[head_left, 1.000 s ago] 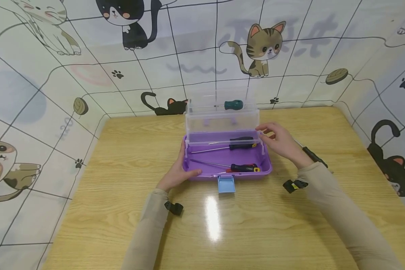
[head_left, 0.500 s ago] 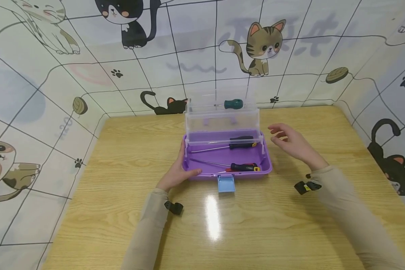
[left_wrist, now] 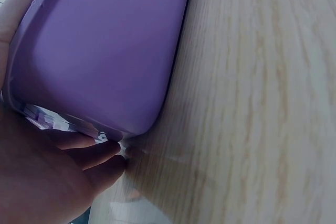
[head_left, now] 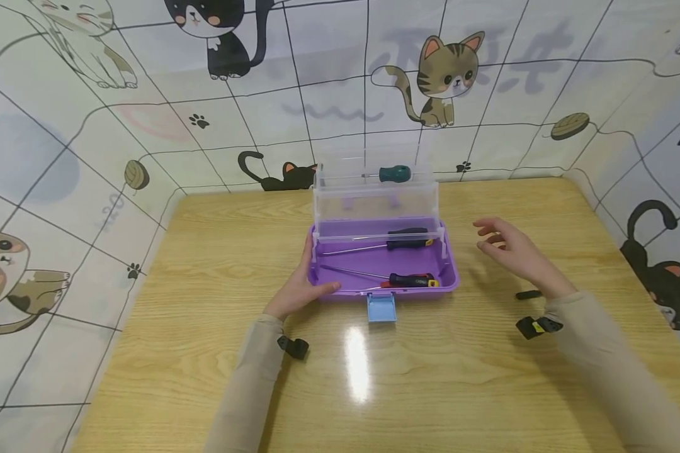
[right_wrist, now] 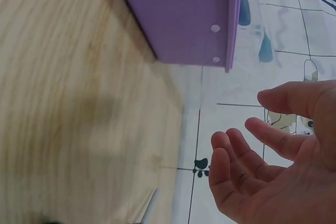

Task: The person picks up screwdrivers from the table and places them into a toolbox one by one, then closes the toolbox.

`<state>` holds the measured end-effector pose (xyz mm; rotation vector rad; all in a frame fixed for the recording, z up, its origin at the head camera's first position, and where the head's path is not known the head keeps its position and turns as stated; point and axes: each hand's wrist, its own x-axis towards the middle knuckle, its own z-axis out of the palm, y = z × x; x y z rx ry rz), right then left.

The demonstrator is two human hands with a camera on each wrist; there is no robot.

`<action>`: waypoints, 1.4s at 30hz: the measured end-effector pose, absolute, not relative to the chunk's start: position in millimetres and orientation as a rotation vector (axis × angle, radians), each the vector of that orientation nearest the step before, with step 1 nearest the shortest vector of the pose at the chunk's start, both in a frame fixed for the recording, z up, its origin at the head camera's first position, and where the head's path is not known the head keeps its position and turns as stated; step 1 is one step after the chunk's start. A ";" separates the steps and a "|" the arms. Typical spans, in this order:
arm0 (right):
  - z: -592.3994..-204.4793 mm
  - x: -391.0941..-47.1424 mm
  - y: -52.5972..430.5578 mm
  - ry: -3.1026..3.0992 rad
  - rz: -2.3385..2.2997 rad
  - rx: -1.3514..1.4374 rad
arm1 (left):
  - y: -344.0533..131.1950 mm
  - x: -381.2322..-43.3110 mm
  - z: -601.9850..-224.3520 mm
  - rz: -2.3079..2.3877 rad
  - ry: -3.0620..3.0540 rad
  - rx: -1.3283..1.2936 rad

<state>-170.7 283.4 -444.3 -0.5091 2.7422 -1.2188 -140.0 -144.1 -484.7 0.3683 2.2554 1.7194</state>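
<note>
A purple toolbox [head_left: 452, 277] stands on the table with its clear lid and tray [head_left: 376, 211] raised. My left hand [head_left: 300, 289] grips its left front corner, thumb on the front rim and fingers along the side; the left wrist view shows the hand [left_wrist: 47, 171] spanning the purple wall [left_wrist: 105, 51]. Inside lie a screwdriver [head_left: 407, 243] at the back and another black-and-yellow one [head_left: 410, 280] in front, partly over a red-handled tool [head_left: 393, 285]. A teal-handled screwdriver [head_left: 395, 173] rests in the raised clear part. My right hand [head_left: 512, 251], fingers loosely bent, hovers right of the toolbox, holding nothing.
A light blue latch [head_left: 381, 308] hangs from the toolbox front. Under my right wrist lies a black-handled tool [head_left: 528, 294], mostly hidden; its metal shaft [right_wrist: 150, 205] shows in the right wrist view. A cat-patterned covering [head_left: 340, 94] surrounds the wooden table [head_left: 226, 251].
My right hand has left the toolbox's right rear corner and moved right, now covering most of the black-handled tool on the table. My left hand and the toolbox have stayed put.
</note>
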 end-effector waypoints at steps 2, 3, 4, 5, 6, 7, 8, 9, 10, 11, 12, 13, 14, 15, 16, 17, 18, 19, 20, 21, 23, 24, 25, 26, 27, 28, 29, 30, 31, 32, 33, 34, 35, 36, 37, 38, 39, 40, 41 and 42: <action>-446.4 -167.0 288.9 2.759 -1.212 -0.512 | -144.6 -142.6 -493.1 1.722 2.268 0.372; -447.0 -164.9 291.6 2.767 -1.209 -0.509 | -144.5 -143.1 -495.0 1.723 2.275 0.379; -447.7 -162.9 294.1 2.772 -1.207 -0.504 | -144.4 -143.4 -496.2 1.723 2.281 0.382; -449.0 -161.6 296.6 2.782 -1.200 -0.501 | -144.4 -143.3 -496.5 1.715 2.292 0.378; -449.8 -160.4 298.7 2.785 -1.198 -0.500 | -144.5 -143.0 -496.8 1.711 2.297 0.369; -450.7 -159.4 300.6 2.784 -1.196 -0.497 | -144.7 -142.9 -496.7 1.706 2.305 0.363; -451.9 -158.8 302.4 2.782 -1.192 -0.494 | -144.8 -142.8 -496.8 1.701 2.312 0.358; -452.8 -158.1 303.8 2.778 -1.192 -0.493 | -145.1 -142.4 -496.6 1.693 2.321 0.349; -454.0 -157.7 305.2 2.775 -1.191 -0.496 | -145.4 -142.0 -496.3 1.685 2.327 0.338; -455.0 -157.1 306.4 2.773 -1.188 -0.495 | -145.7 -141.7 -496.2 1.678 2.333 0.331; -455.8 -156.4 307.6 2.772 -1.187 -0.496 | -145.8 -141.7 -496.4 1.678 2.334 0.330; -456.8 -155.9 308.6 2.778 -1.187 -0.496 | -146.1 -141.5 -496.3 1.672 2.338 0.328; -458.0 -155.6 309.8 2.789 -1.185 -0.496 | -146.3 -141.3 -496.2 1.668 2.337 0.319; -459.0 -155.3 311.1 2.803 -1.183 -0.498 | -146.4 -141.0 -496.0 1.664 2.339 0.319; -460.1 -155.1 312.4 2.818 -1.180 -0.493 | -146.5 -140.9 -496.0 1.660 2.341 0.325; -460.9 -155.1 313.9 2.829 -1.185 -0.489 | -146.5 -140.9 -496.1 1.657 2.344 0.326; -461.6 -155.0 315.7 2.841 -1.190 -0.483 | -146.5 -140.8 -496.2 1.654 2.344 0.326; -462.2 -154.9 317.6 2.857 -1.184 -0.469 | -146.4 -140.7 -496.1 1.654 2.344 0.330; -462.5 -154.8 319.7 2.869 -1.179 -0.454 | -146.4 -140.7 -496.2 1.657 2.342 0.337; -462.5 -154.8 321.7 2.878 -1.176 -0.437 | -146.3 -140.6 -496.2 1.659 2.342 0.341; -462.0 -154.7 326.1 2.876 -1.175 -0.399 | -146.4 -140.7 -496.5 1.659 2.342 0.329; -461.7 -154.5 328.4 2.877 -1.166 -0.378 | -146.5 -140.8 -496.5 1.656 2.343 0.329; -461.5 -154.4 330.4 2.879 -1.154 -0.358 | -146.6 -141.0 -496.8 1.652 2.350 0.338; -461.3 -154.6 332.2 2.875 -1.150 -0.344 | -146.7 -141.0 -496.9 1.649 2.353 0.336; -461.4 -154.8 334.1 2.871 -1.147 -0.334 | -146.8 -141.1 -496.9 1.648 2.355 0.328; -461.6 -155.0 335.7 2.864 -1.147 -0.326 | -147.0 -141.2 -497.1 1.646 2.358 0.325; -462.1 -155.3 337.3 2.861 -1.145 -0.319 | -147.2 -141.3 -497.2 1.647 2.358 0.324; -462.9 -155.5 338.9 2.861 -1.141 -0.312 | -147.4 -141.4 -497.3 1.648 2.357 0.320; -463.6 -155.8 340.4 2.860 -1.139 -0.306 | -147.6 -141.5 -497.6 1.649 2.356 0.320; -464.6 -156.0 341.8 2.860 -1.138 -0.301 | -147.7 -141.5 -497.3 1.654 2.349 0.310; -465.5 -156.1 343.1 2.860 -1.138 -0.294 | -147.8 -141.7 -497.5 1.652 2.349 0.310; -466.5 -156.1 344.5 2.863 -1.135 -0.287 | -147.9 -141.9 -497.7 1.652 2.347 0.312; -467.4 -156.1 345.8 2.865 -1.131 -0.280 | -148.0 -142.3 -498.1 1.654 2.345 0.320; -468.5 -156.2 347.0 2.867 -1.129 -0.274 | -148.1 -142.7 -498.4 1.654 2.345 0.323; -469.3 -156.2 348.0 2.868 -1.127 -0.268 | -148.0 -142.9 -498.5 1.655 2.344 0.328; -470.3 -156.3 349.0 2.870 -1.123 -0.264 | -148.0 -143.2 -498.7 1.654 2.345 0.329; -471.0 -156.2 349.8 2.868 -1.123 -0.258 | -148.1 -143.4 -499.0 1.653 2.347 0.332; -471.8 -156.1 350.4 2.862 -1.125 -0.252 | -148.1 -143.3 -498.9 1.655 2.345 0.331; -472.5 -156.0 350.9 2.857 -1.128 -0.245 | -148.2 -143.2 -499.0 1.652 2.346 0.330; -473.2 -156.0 351.2 2.852 -1.128 -0.239 | -148.2 -142.8 -498.5 1.650 2.345 0.320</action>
